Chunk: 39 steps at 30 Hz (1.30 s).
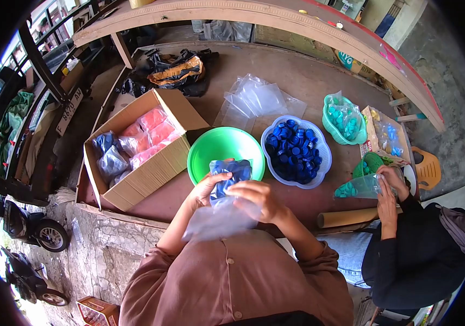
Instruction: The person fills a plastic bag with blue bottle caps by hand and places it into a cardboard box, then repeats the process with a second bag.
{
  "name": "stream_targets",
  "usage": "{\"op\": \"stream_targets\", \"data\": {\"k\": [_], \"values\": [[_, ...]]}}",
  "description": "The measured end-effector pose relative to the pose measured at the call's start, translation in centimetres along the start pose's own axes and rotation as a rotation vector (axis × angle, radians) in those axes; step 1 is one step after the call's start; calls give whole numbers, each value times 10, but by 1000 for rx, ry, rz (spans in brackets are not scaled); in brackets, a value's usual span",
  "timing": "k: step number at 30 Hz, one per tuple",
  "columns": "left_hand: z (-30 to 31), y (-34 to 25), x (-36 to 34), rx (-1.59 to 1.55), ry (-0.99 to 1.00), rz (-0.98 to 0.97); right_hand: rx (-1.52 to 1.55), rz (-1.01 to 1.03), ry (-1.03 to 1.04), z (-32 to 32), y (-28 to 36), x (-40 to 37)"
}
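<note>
A clear plastic bag with dark blue caps (231,173) in its far end is held over the near rim of a green bowl (200,152). My left hand (207,187) grips the bag's left side, thumb across the front. On the right side my right hand (257,198) has its fingers bent around the bag's loose, empty part, which is blurred and hangs toward my body. Right of the bowl sits a light purple basket (323,173) full of blue caps (293,146). Behind the bowl lie flat clear bags (257,98).
An open cardboard box (148,182) with red and blue packs stands left. Black plastic (178,70) lies behind it. At right, a co-worker (422,244) holds a bag of teal caps (357,187), near a teal basket (328,122), a small box (373,136) and a cardboard tube (346,218).
</note>
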<state>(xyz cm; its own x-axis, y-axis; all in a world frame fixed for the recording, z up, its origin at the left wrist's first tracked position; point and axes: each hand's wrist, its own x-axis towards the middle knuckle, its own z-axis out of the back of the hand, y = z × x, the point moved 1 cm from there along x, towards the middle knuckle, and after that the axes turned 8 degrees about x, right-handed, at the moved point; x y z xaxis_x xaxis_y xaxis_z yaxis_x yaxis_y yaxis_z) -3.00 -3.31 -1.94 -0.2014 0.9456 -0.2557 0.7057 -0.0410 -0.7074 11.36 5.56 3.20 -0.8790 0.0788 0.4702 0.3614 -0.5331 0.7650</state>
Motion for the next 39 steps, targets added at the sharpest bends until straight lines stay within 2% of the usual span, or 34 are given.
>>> {"op": "stream_targets", "data": {"k": [1,2,4,5,7,8,10,12,14,16,18,20,21,22,24,25,27,28,29,30,31,32,34,35,36,37,38,39], "values": [[3,8,-1,-57,1,-14,-21,-11,-41,2,-4,-3],[13,10,0,244,330,-481,-21,12,-151,0,-11,-1],[21,28,4,-1,88,-121,17,-104,-320,-3,-17,-1],[21,28,2,-2,87,-118,18,-107,-320,-2,-22,0],[18,24,-2,86,148,-85,-258,29,-373,1,-30,2],[18,24,-3,84,148,-82,-258,25,-372,-4,-31,1],[18,24,-2,104,168,-71,624,-421,-604,-19,-35,0],[20,27,-3,148,125,-85,595,-415,-620,-23,-39,0],[21,26,-4,192,79,-92,444,-411,-621,-26,-48,-4],[21,23,-4,-268,101,50,386,-395,-625,-27,-48,-8],[26,32,-2,96,59,-185,264,-344,-630,-25,-45,-6],[12,17,-6,431,75,-196,261,-290,-639,-27,-52,-7],[7,17,-5,452,-36,-178,214,-240,-694,-28,-54,-7],[4,15,-5,453,-36,-182,166,-190,-749,-28,-54,-7],[1,14,-7,400,-26,-139,207,-235,-751,-23,-52,-9],[2,15,-8,539,-3,-199,381,-385,-762,-21,-56,-12],[1,17,-15,541,14,-172,621,-607,-764,-19,-59,-17],[0,18,-19,540,32,-144,622,-613,-761,-17,-54,-19],[-1,17,-22,659,107,-249,573,-586,-775,-15,-46,-19],[-4,16,-27,657,97,-252,525,-555,-784,-13,-41,-18],[-7,15,-35,644,117,-227,660,-520,-806,-12,-42,-18],[-9,16,-43,630,132,-202,705,-490,-793,-10,-41,-20],[-4,20,-54,624,154,-165,487,-394,-583,-4,-22,-21],[-6,19,-63,611,123,-190,139,-184,-477,-2,-16,-18],[-8,19,-72,598,91,-216,-79,-154,-271,3,-10,-20],[-6,22,-80,545,54,-168,4,-169,-200,-1,-13,-23],[-4,27,-87,596,10,-247,81,-185,-127,-7,-13,-24],[-5,33,-93,477,-15,-278,354,-393,-51,-11,-10,-27]]}}
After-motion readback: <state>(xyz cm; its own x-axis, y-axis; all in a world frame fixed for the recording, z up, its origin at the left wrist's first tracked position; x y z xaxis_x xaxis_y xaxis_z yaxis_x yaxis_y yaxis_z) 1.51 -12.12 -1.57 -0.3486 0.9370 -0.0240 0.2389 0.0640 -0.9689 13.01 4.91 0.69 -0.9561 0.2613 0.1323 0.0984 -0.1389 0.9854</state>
